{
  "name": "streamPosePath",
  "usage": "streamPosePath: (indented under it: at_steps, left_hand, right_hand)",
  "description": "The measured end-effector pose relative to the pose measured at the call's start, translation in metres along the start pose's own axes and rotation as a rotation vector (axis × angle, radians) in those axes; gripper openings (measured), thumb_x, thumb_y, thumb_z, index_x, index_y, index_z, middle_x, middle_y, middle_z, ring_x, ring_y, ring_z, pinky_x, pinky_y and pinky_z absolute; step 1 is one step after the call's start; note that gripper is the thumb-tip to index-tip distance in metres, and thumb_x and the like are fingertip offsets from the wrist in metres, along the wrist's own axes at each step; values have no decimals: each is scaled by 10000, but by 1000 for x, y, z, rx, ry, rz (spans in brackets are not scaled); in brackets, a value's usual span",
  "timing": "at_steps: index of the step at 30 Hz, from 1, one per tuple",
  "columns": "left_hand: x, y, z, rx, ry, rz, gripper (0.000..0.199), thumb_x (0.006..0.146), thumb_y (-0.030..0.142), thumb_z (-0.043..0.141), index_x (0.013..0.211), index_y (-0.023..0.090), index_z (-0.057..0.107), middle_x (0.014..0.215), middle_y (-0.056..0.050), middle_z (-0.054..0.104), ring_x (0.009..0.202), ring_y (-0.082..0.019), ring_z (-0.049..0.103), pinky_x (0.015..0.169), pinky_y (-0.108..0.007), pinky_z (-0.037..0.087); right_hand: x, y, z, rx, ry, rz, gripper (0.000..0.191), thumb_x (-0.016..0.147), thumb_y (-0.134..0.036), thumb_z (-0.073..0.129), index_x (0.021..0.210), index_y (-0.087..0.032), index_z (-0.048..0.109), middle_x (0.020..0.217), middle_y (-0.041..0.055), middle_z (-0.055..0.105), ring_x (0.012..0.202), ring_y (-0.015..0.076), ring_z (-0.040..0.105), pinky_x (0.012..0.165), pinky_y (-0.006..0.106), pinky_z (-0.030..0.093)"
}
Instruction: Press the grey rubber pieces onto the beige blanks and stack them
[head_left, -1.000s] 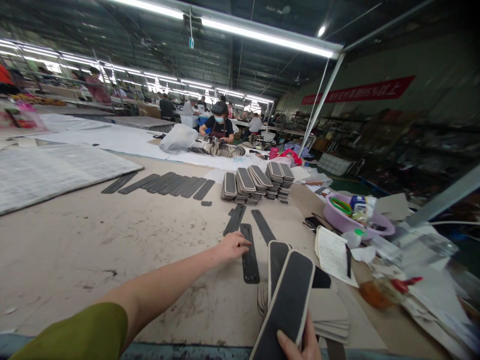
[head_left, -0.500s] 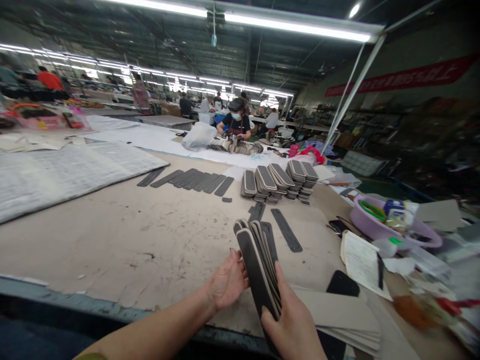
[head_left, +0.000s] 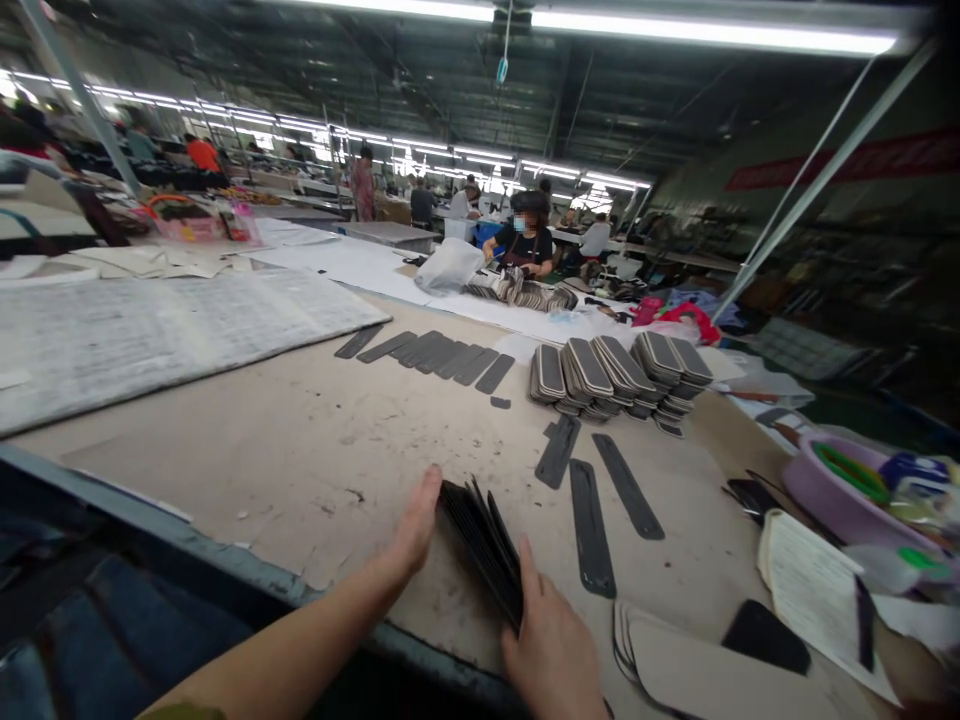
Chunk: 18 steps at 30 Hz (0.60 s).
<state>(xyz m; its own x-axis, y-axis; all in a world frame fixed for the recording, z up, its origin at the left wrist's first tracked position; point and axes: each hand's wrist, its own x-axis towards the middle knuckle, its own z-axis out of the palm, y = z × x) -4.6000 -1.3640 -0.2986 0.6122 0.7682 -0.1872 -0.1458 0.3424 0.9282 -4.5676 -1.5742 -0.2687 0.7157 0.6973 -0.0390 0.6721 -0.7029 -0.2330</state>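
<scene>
A loose bunch of thin, dark elongated panels (head_left: 480,550) stands on edge near the front of the table, fanned apart at its upper end. My right hand (head_left: 551,630) is closed round the near right end of the bunch. On the other side, my left hand (head_left: 415,525) is held upright with its fingers stretched out, the fingertips at the bunch's upper left corner. Further right lie loose dark strips, among them one long strip (head_left: 592,525) and another strip (head_left: 628,485). A pile of light-faced panels (head_left: 697,665) lies to the right of my right hand.
Behind are stacks of rounded panels (head_left: 589,370) and a row of dark strips (head_left: 442,358). A thick pale sheet (head_left: 172,340) covers the left side. At right are a notebook (head_left: 814,580) and a purple basin (head_left: 817,490). A co-worker (head_left: 529,240) sits across the table.
The view has swung left. The bunch in my right hand has turned and lowered, so its dark sides show instead of pale edges. My left hand has turned upright against it.
</scene>
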Motion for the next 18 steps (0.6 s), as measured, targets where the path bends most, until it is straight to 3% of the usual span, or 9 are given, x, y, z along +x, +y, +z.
streamPosePath:
  at_steps: [2,4,7,10,14,18]
  left_hand:
    - [18,7,-11,129,12,114,564,802,614,460,1166,201,583,1348,-90,486,1286,-250,385,1068,-395,301]
    - [31,13,-12,193,-87,161,592,791,630,444,1115,167,621,1282,-110,548,1261,-264,416,1068,-409,299]
    - [41,17,3,215,-285,95,590,761,640,466,1015,152,678,1153,-108,637,1183,-279,493,1066,-414,294]
    - [40,13,22,188,-405,38,536,767,618,484,964,169,701,1082,-85,670,1117,-269,538,1056,-390,303]
    - [30,-5,35,118,-387,52,434,767,571,530,902,193,696,921,-60,693,934,-254,599,929,-385,410]
    - [19,-12,33,117,-308,96,384,787,537,532,847,188,680,820,-46,668,840,-241,590,847,-361,433]
  right_hand:
    - [1,1,1,3,-37,43,758,730,-109,407,1444,-161,159,990,93,627,856,225,611,721,312,444]
    - [2,3,0,7,-69,84,690,741,-118,402,1416,-142,259,1049,114,629,911,230,613,752,314,450]
    - [8,6,2,0,-69,124,692,699,-105,444,1381,-158,335,1129,116,617,962,239,613,786,316,455]
    - [15,6,5,-28,-15,142,757,667,-92,475,1398,-177,296,1097,108,635,926,246,632,764,323,466]
    - [19,2,4,-22,38,162,726,671,-115,506,1373,-171,329,1010,105,661,891,270,646,727,351,472]
    - [22,0,-2,-14,-9,179,497,663,-95,508,1150,-190,515,889,71,676,837,263,656,680,325,468]
